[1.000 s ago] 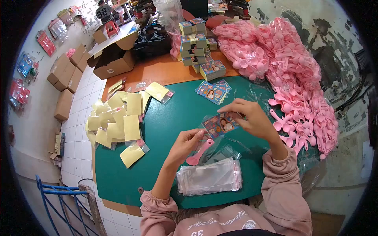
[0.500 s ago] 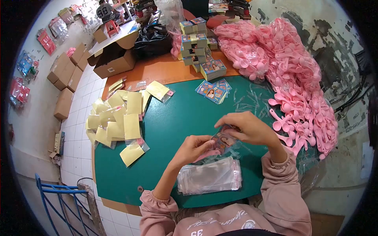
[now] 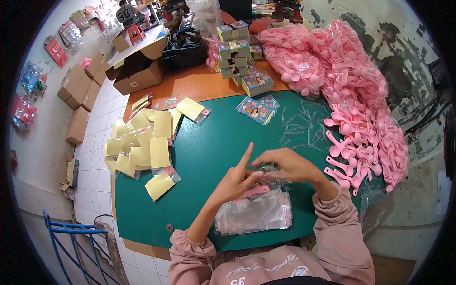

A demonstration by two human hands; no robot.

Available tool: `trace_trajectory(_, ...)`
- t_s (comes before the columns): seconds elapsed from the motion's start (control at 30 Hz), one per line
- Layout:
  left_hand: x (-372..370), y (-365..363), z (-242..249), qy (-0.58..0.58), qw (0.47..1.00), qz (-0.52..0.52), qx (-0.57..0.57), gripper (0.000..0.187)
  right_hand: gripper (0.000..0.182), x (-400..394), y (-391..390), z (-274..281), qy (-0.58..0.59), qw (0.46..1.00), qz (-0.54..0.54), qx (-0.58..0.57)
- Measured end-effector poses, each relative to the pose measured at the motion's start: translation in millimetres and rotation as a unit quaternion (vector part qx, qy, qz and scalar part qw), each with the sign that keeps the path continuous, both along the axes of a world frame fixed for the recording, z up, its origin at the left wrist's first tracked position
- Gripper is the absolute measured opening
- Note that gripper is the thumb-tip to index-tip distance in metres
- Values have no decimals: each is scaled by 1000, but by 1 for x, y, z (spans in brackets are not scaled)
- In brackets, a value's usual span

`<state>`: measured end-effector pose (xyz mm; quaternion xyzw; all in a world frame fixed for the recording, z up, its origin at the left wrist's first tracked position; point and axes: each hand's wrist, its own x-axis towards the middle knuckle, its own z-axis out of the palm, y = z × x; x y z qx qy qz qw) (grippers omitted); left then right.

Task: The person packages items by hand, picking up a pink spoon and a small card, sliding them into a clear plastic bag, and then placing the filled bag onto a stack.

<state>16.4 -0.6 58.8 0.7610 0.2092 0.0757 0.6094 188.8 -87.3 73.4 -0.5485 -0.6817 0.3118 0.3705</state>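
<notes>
My left hand (image 3: 236, 181) has its index finger raised and its thumb pressed toward the others, holding a clear plastic bag with a pink spoon (image 3: 256, 191) at its lower part. My right hand (image 3: 289, 164) is arched over the top of this bag (image 3: 271, 169), its fingertips at the plastic; what they pinch is partly hidden. Right below both hands lies a stack of clear bags (image 3: 254, 214) on the green tabletop (image 3: 204, 152).
Filled bags with yellow backs (image 3: 140, 145) are piled at left. Printed cards (image 3: 256, 110) and card stacks (image 3: 257, 83) stand behind. Loose pink spoons (image 3: 343, 147) and bagged spoons (image 3: 354, 66) are at right, near clear strips (image 3: 301, 126). A person (image 3: 128, 14) sits far back.
The bag has come down and turned, so the card in it shows less. My left index finger has lifted, and my right hand has moved slightly down and left.
</notes>
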Motion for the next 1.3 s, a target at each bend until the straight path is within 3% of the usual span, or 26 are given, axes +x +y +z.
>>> trace_trajectory(0.03, 0, -1, 4, 57, 997, 20, 53, 59, 26, 2, -1, 2, 0, 1000, -1, 1)
trace_trajectory(0.1, -7, 9, 5, 56, 997, -23, 47, 58, 26, 10, -5, 7, 47, 985, -24, -164)
trace_trajectory(0.17, -15, 22, 0, 54, 996, -64, 40, 56, 25, 20, -9, 8, 66, 978, -85, -177)
trace_trajectory(0.23, -17, 35, -11, -107, 988, -87, -70, 52, 25, 27, -14, 6, 85, 967, -146, -188)
trace_trajectory(0.33, -19, 41, -4, -71, 983, -73, -155, 48, 14, 19, -16, 9, 273, 946, -138, -109)
trace_trajectory(0.37, -20, 41, -3, -74, 978, -62, -184, 47, 14, 21, -18, 9, 273, 946, -138, -108)
trace_trajectory(0.47, -20, 37, 1, -51, 974, -57, -213, 47, 13, 28, -23, 6, 245, 942, -124, -195)
trace_trajectory(0.57, -15, 30, -18, -111, 986, 26, -118, 48, 14, 24, -19, 3, 226, 952, -152, -138)
trace_trajectory(0.6, -13, 26, -22, -110, 987, 24, -118, 48, 13, 18, -15, 7, 154, 958, -231, -69)
trace_trajectory(0.63, -9, 19, -23, -95, 989, 105, -33, 50, 13, 11, -12, 9, 81, 948, -306, -1)
trace_trajectory(0.67, -6, 13, -24, -79, 978, 185, 53, 52, 21, 8, -8, 7, 31, 949, -314, 26)
trace_trajectory(0.7, -5, 7, -25, -80, 978, 185, 54, 52, 21, 6, -5, 2, 31, 949, -313, 27)
trace_trajectory(0.73, -5, 1, -27, -81, 976, 140, -149, 54, 25, 4, -4, -4, -51, 970, -231, 48)
trace_trajectory(0.77, -6, -5, -29, -79, 931, 90, -346, 56, 30, 1, -4, -8, -134, 978, -145, 68)
trace_trajectory(0.83, -6, -7, -38, -67, 938, 82, -329, 57, 37, -5, -10, -14, -106, 990, -93, 27)
trace_trajectory(0.93, -11, -3, -39, -54, 933, 74, -349, 56, 25, -14, -15, -17, -206, 971, -118, 33)
trace_trajectory(1.3, -10, -3, -48, -37, 956, 108, -271, 48, 18, -42, -5, -43, -190, 977, -90, 41)
